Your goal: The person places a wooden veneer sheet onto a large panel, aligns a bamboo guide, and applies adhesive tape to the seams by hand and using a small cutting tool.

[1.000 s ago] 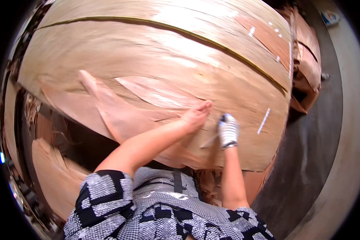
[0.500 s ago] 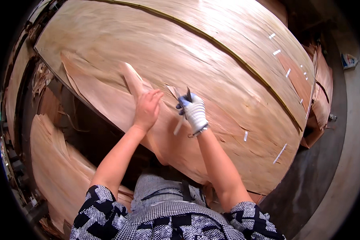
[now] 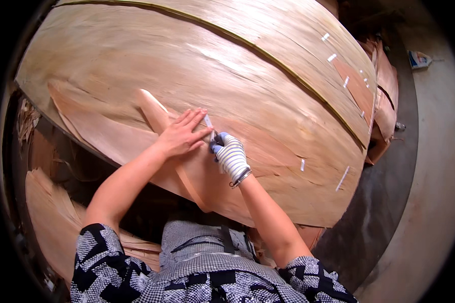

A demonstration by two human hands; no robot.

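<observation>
A large wood veneer sheet (image 3: 197,65) lies before me, with loose paler veneer pieces (image 3: 108,136) along its near edge. My left hand (image 3: 182,134) is open, pressed palm down on the veneer with fingers stretched out. Beside its fingertips a short strip of white tape (image 3: 208,120) lies on the sheet. My right hand (image 3: 230,154), in a striped white and blue glove, is closed around a dark, small knife-like tool (image 3: 215,142), mostly hidden by the fingers. Its fingertips are at the lower end of the tape. A narrow veneer flap (image 3: 154,108) sticks up past my left hand.
A long dark-yellow strip (image 3: 268,55) curves across the sheet. White tape pieces (image 3: 302,164) and a redder veneer patch (image 3: 353,83) are toward the right. More veneer (image 3: 50,217) is stacked at lower left. Folded sheets (image 3: 384,96) hang beyond the right edge.
My left hand has flattened onto the veneer with its fingers spread. My right hand has come down beside it, and white tape now lies next to the left fingertips. The view has shifted.
</observation>
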